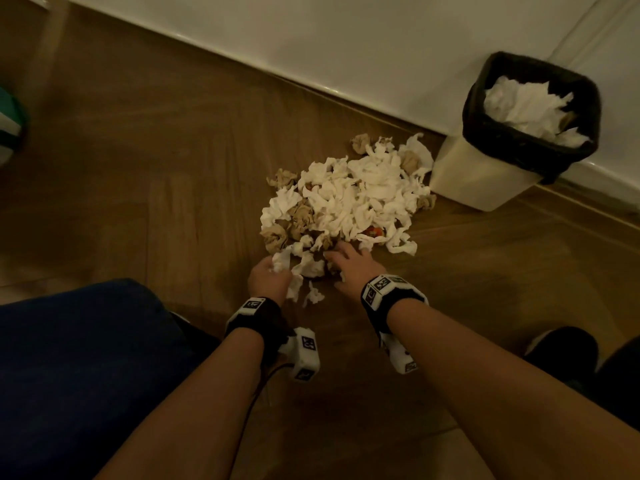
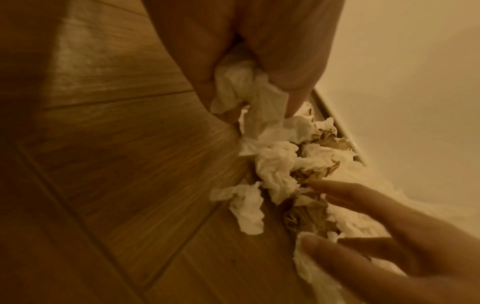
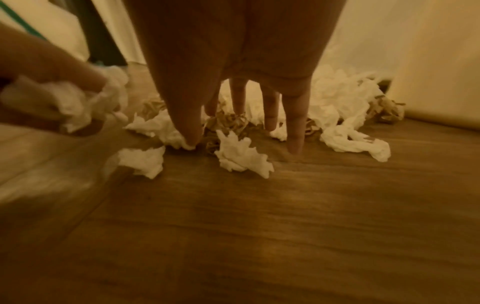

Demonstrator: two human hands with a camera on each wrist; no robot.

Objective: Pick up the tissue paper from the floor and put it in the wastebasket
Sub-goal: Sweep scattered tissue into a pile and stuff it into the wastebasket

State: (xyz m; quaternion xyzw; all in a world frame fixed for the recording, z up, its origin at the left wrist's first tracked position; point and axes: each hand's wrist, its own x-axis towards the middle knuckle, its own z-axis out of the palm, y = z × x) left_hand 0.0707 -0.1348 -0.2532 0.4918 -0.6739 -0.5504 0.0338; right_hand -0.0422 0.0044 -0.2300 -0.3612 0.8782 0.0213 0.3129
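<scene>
Pile of crumpled tissue paper (image 1: 346,199), white with some brown wads, lies on the wood floor (image 1: 156,168), just beside the wastebasket (image 1: 485,181) at its right. Wastebasket has a black liner (image 1: 526,147), white tissue already inside, and stands against the white wall (image 1: 346,46).

Left hand (image 1: 269,279) at the pile's near edge, fingers curled round a white tissue wad (image 2: 244,92); part of the wad trails down to the pieces on the floor.

Right hand (image 1: 349,268) beside the left, fingers straight and spread, fingertips (image 3: 296,144) down among the nearest tissues; grasps nothing. Loose white pieces (image 3: 241,156) lie between the two hands.

Surroundings: blue-clad knee (image 1: 86,358) at lower left; dark shoe (image 1: 561,348) at lower right. Most of the pile lies between the hands and the wastebasket.
</scene>
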